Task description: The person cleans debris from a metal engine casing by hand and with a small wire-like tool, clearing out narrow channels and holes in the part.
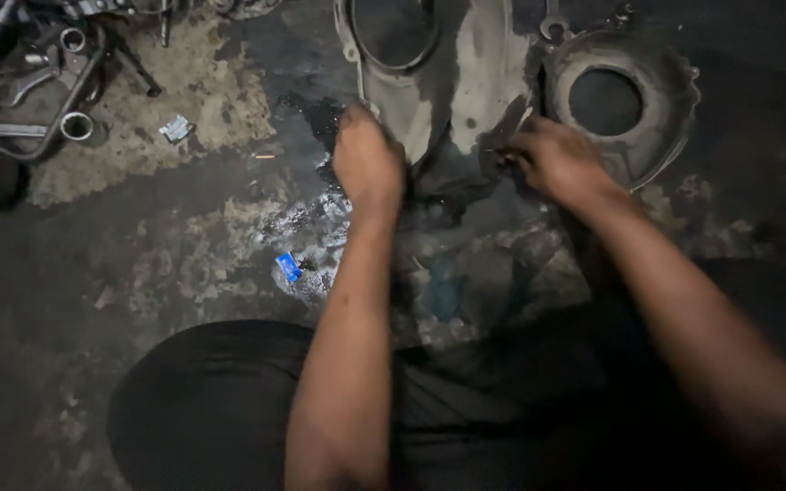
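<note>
A large grey metal engine cover [488, 64] with round openings lies flat on a dirty, oil-stained floor. My left hand [367, 159] rests on its near left edge, fingers curled down over the rim. On the cover's near right part sits my right hand [552, 156], pinched around a small thin tool or scraper whose tip shows at the fingers. Motion blur hides exactly what the fingers hold. A round flange [625, 68] of the cover is just beyond my right hand.
Sockets, wrenches and metal parts [38, 82] lie in a pile at the upper left. A small blue wrapper [288, 266] and crumpled foil [176, 128] lie on the floor. My dark-trousered knee [211, 400] fills the lower middle.
</note>
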